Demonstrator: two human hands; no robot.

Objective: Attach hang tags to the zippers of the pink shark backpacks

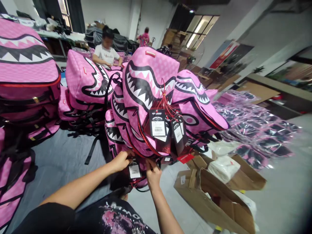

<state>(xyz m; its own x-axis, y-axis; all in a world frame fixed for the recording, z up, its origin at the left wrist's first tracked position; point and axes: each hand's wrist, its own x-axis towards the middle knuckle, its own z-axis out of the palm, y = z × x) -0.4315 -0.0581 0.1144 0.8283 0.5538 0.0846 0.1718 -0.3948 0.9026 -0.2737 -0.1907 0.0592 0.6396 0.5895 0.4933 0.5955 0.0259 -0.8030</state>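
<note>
My left hand (123, 161) is closed at the edge of a pink backpack (144, 182) low in front of me, most of it hidden under the pile. My right hand (153, 170) pinches the same backpack a little to the right. Between the hands hangs a black hang tag (135, 171) with a white label. Directly above rises a stack of pink backpacks (146, 78) printed with black-and-white shark teeth. On top of it, a bunch of black hang tags (158, 125) dangles from red strings (164, 96). What exactly my fingertips grip is partly hidden.
More pink shark-mouth backpacks (26, 68) are piled on the grey table (65, 165) at left. Opened cardboard boxes (195, 191) stand on the floor at right, near plastic-wrapped pink bags (255, 126). A person in a white shirt (107, 55) sits beyond the pile; another person (144, 39) is farther back.
</note>
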